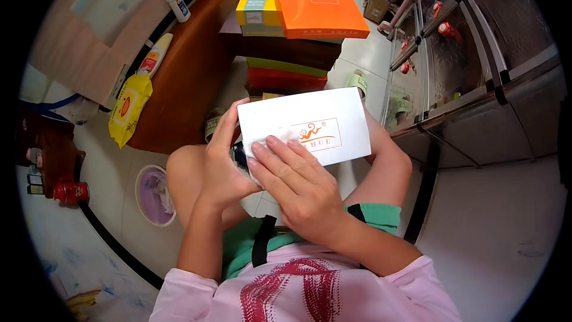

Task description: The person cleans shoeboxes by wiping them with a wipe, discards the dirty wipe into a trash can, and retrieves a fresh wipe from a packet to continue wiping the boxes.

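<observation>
A white shoebox lid or box (310, 107) with an orange logo is tilted up above my lap. My left hand (223, 155) grips its left end, thumb below and fingers along the edge. Flat across the front lies my right hand (298, 188), fingers together, pressing what looks like a thin white wipe (288, 133) against the surface and partly covering the logo. Most of that wipe is hidden under the fingers. A small dark patch (239, 156) shows between my left palm and the box; I cannot make out what it is.
Ahead stands a stack of boxes, topped by an orange box (322, 0) and a yellow box (258, 6). A yellow wipes pack (131, 107) and bottles rest on the brown ledge (179, 92). A lilac bin (143, 200) is at left; glass-fronted cabinets (453, 53) line the right.
</observation>
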A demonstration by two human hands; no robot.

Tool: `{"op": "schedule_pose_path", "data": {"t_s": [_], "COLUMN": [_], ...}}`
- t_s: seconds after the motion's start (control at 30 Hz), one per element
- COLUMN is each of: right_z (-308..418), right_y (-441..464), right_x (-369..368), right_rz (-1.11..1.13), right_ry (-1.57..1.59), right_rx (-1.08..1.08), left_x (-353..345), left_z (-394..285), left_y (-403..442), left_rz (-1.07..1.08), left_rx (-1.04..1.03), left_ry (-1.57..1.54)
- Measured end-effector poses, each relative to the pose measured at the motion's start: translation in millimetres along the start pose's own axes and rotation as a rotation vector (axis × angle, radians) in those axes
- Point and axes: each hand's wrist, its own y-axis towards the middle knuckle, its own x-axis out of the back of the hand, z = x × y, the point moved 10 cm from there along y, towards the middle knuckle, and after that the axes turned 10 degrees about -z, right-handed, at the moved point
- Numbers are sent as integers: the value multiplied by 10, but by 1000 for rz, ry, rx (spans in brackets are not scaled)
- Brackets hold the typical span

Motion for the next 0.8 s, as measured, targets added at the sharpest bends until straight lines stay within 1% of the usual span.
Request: {"op": "schedule_pose_path", "data": {"t_s": [0.03, 0.1, 0.27, 0.33, 0.43, 0.47, 0.5, 0.57, 0.6, 0.7, 0.77, 0.8], "right_z": [-21, -113, -393, -565, -479, -436, -340, -119, -81, 6, -7, -20], "right_y": [-25, -87, -199, -241, -193, -160, -132, -31, -3, 12, -15, -37], "right_x": [26, 126, 392, 524, 455, 395, 305, 140, 83, -22, 14, 38], "right_rz": [1, -5, -25, -149, -121, -96, -70, -46, -51, -66, -70, -68], "right_ry": [0, -44, -171, -209, -217, -225, -163, -44, -50, 9, 15, 26], "right_rx": [-3, -14, -76, -153, -169, -178, -143, -77, -78, -30, -43, -54], "left_x": [19, 33, 27, 29, -4, -22, -36, -58, -64, -17, 0, 13], "left_z": [13, 8, -12, -18, -25, 4, 26, -66, -104, -65, -86, -133], "left_y": [5, 32, 45, 51, 33, 16, 1, -3, 1, -9, -31, -43], "left_rz": [2, 17, 33, 35, 51, 40, 30, 20, 12, 18, 30, 35], "left_rx": [2, 2, -34, -35, -12, 34, 78, 64, 53, 37, -8, -7], "left_ry": [0, -112, -34, -31, -4, -74, -143, -140, -139, -46, 66, 61]}}
